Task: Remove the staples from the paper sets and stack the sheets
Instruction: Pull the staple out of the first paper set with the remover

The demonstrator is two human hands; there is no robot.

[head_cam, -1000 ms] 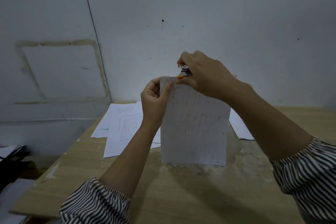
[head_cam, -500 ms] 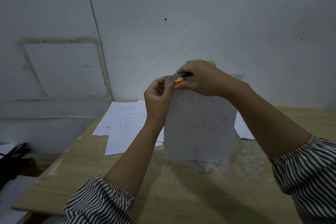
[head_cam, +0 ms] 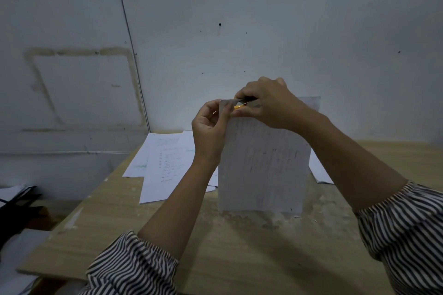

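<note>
A stapled paper set (head_cam: pixel 263 165) stands upright above the wooden table (head_cam: pixel 239 258), its back facing me. My left hand (head_cam: pixel 209 127) pinches its top left corner. My right hand (head_cam: pixel 268 100) grips a small staple remover (head_cam: pixel 242 104) with an orange part, laid flat against that same top corner. The staple itself is hidden under my fingers.
Loose printed sheets (head_cam: pixel 165 163) lie spread on the table's far left, partly overlapping. More paper (head_cam: pixel 320 172) lies behind the held set on the right. A grey wall (head_cam: pixel 263 31) rises right behind the table. Dark objects and papers (head_cam: pixel 16 196) sit off the table's left edge.
My right hand has turned the staple remover from upright to flat along the paper's top corner. The paper set and both hands have shifted slightly right.
</note>
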